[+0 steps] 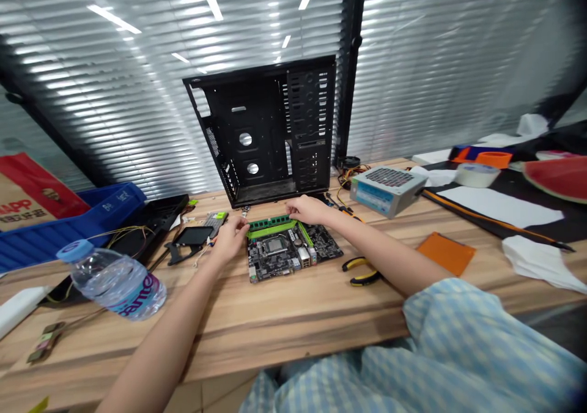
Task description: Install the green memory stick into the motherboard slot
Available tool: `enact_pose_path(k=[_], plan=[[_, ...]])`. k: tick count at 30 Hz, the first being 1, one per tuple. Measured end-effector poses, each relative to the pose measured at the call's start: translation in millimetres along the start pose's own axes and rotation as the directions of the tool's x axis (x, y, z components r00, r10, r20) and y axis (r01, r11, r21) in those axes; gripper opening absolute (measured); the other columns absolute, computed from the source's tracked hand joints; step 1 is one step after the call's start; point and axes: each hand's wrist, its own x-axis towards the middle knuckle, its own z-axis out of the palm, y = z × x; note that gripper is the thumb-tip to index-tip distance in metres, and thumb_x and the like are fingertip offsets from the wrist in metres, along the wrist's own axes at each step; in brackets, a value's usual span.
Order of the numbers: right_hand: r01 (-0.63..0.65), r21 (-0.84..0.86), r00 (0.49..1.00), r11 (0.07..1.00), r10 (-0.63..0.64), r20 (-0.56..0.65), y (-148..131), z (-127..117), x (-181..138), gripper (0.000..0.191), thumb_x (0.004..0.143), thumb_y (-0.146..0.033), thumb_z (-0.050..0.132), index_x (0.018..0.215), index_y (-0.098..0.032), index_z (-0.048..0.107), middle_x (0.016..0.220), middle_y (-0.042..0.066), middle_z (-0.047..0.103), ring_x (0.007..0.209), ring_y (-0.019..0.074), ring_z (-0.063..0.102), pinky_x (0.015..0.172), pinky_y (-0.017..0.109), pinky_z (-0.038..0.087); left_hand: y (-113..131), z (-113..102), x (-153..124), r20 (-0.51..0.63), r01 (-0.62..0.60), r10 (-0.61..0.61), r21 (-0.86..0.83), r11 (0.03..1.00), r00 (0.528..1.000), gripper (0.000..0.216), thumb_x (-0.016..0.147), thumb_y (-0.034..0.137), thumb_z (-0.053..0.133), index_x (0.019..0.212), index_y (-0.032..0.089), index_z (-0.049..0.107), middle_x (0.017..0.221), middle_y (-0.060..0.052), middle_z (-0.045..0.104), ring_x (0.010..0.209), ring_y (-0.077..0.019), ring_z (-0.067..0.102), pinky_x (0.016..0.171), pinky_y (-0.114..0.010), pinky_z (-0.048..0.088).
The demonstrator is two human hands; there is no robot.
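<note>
A green RAM stick (269, 222) spans the far edge of the motherboard (279, 255), along its lime-green memory slot. My left hand (232, 235) pinches the stick's left end. At the other end, the fingers of my right hand (304, 208) are closed on the stick. Whether it sits in the slot or just above it, I cannot tell. The motherboard lies flat on the wooden table, with a square processor (275, 245) in its middle. Beyond my hands stands an open black computer case (261, 125).
Yellow-black pliers (362, 272) lie under my right forearm, near an orange square sheet (447, 253). A power supply (387, 188) stands behind. To the left are a water bottle (114, 281), a blue bin (110, 208) and a black bracket (192, 238).
</note>
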Motion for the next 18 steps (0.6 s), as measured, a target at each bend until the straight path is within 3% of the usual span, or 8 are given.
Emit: enact_pose_path(k=[18], plan=[[-0.004, -0.006, 1.0, 1.0, 0.005, 0.024, -3.0, -5.2, -0.9, 0.011, 0.086, -0.014, 0.064, 0.094, -0.02, 0.07, 0.093, 0.002, 0.074, 0.086, 0.0144, 0.067, 0.069, 0.019, 0.042, -0.7, 0.4, 0.0, 0.018, -0.026, 0.025, 0.046, 0.999, 1.0, 0.023, 0.085, 0.039, 0.046, 0.088, 0.021, 0.059, 0.085, -0.006, 0.068, 0.082, -0.0237, 0.063, 0.079, -0.035, 0.047]])
